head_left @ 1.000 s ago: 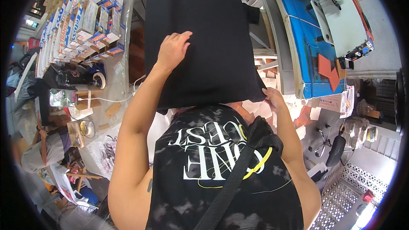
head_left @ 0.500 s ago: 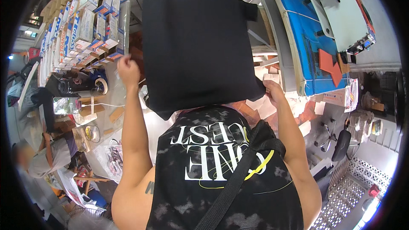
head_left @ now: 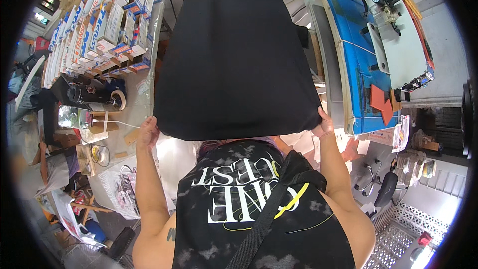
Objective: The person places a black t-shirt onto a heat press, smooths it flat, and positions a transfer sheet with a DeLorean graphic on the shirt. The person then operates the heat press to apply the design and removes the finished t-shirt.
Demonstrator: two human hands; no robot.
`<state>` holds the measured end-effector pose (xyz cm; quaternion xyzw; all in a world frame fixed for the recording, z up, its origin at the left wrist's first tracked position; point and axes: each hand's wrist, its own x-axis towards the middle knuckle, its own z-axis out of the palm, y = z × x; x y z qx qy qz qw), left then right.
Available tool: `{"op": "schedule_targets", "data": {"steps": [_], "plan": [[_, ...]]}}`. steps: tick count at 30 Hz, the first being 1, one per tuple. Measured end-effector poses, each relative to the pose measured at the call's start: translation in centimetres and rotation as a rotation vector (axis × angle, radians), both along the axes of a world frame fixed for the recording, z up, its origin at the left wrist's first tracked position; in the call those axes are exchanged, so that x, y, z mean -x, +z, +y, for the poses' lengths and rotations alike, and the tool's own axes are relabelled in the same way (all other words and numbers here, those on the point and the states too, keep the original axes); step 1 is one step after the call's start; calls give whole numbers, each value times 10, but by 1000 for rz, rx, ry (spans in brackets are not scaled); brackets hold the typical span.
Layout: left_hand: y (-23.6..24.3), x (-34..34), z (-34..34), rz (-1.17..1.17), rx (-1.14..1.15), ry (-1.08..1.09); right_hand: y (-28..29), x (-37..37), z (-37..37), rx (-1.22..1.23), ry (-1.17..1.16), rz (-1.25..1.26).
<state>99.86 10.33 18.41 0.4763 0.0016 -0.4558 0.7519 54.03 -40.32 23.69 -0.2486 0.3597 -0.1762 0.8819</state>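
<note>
A black garment point(head_left: 234, 62) lies spread smooth over a flat, rounded-corner board that fills the upper middle of the view, with a small fold of cloth sticking out at its right side. My left hand point(head_left: 149, 127) pinches the garment at the near left corner, fingers curled on the edge. Across from it, at the near right corner, my right hand point(head_left: 324, 122) grips the same cloth, partly tucked against the side of the board.
Left: a table holds long stacked boxes point(head_left: 109, 30), a phone point(head_left: 74, 117) and tape. Right: a machine point(head_left: 378, 40) with blue pad, gauge and orange pieces point(head_left: 381, 99); below it a chair point(head_left: 371, 184). Someone is partly visible at far left point(head_left: 47, 174).
My left hand has left the middle of the cloth, swung out left, then down to the near left corner. The cloth's near edge now reaches wider and straighter. My right hand stays at its corner.
</note>
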Motion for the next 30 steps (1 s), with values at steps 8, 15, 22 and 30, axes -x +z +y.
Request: {"op": "schedule_targets", "data": {"steps": [8,15,22,30], "plan": [[31,18,-14,-71,-197,136,-12,4,-12,7,150,-137],[25,24,-11,-263,-596,-24,-43,13,-10,187,-53,318],[16,29,0,47,-397,-12,-49,26,-4,196,-98,201],[4,-8,27,62,-123,-98,-32,18,16,230,-277,212]]}}
